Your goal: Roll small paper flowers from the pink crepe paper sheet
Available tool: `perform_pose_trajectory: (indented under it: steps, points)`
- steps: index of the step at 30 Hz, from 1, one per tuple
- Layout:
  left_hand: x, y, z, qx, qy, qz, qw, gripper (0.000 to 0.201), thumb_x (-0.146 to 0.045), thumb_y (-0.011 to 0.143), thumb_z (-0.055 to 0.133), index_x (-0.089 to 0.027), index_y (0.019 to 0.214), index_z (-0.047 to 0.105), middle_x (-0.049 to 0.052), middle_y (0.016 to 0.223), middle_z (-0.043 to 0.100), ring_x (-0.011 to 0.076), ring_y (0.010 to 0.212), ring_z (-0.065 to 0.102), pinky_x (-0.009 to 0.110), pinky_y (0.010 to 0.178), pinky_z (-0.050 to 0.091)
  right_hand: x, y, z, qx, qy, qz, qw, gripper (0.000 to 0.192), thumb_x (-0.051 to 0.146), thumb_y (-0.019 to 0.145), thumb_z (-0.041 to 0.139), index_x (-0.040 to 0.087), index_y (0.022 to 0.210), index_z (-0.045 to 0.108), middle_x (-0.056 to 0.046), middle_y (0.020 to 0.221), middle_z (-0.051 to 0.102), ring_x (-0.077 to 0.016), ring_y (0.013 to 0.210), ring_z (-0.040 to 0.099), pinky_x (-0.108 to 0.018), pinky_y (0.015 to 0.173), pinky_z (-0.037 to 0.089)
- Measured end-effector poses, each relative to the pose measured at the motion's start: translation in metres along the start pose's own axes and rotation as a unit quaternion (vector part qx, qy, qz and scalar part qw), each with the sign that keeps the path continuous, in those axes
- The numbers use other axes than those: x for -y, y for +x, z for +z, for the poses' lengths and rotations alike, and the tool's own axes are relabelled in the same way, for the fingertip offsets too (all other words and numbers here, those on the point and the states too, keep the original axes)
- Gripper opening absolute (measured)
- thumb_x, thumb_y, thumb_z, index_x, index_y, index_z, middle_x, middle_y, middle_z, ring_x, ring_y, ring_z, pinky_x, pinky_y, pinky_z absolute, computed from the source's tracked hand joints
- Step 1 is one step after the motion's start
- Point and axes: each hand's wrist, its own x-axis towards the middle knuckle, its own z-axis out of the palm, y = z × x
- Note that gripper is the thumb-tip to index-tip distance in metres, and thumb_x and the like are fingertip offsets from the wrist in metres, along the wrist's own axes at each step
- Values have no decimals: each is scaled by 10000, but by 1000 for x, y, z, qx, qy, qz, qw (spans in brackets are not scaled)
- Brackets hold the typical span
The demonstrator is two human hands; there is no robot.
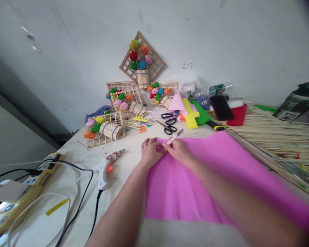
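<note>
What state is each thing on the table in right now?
Pink paper sheet: spread flat, far corner pinched.
Left hand: grip on paper corner.
Right hand: holding pen, touching paper.
Scissors: closed, lying flat.
Glue gun: lying down, corded.
Phone: screen dark.

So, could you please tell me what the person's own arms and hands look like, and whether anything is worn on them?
Both forearms are bare as far as the picture shows: no sleeves, gloves or watch. The left hand and right hand show no rings or bracelets that I can make out. Nails are too small to judge.
</note>
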Motion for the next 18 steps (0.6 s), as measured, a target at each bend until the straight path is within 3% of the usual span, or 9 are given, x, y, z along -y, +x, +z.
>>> perform_pose_trajectory:
  steps: [18]
  points:
    - [-1,0,-6,33,2,0,999,391,-434,577,659,-320,949,625,-27,1295,441,291,1239,257,452,1015,193,0,0,0,6,-16,-3,1000,288,397,786,462,175,709,628,-58,657,655,-163,629,594,-230,538,324]
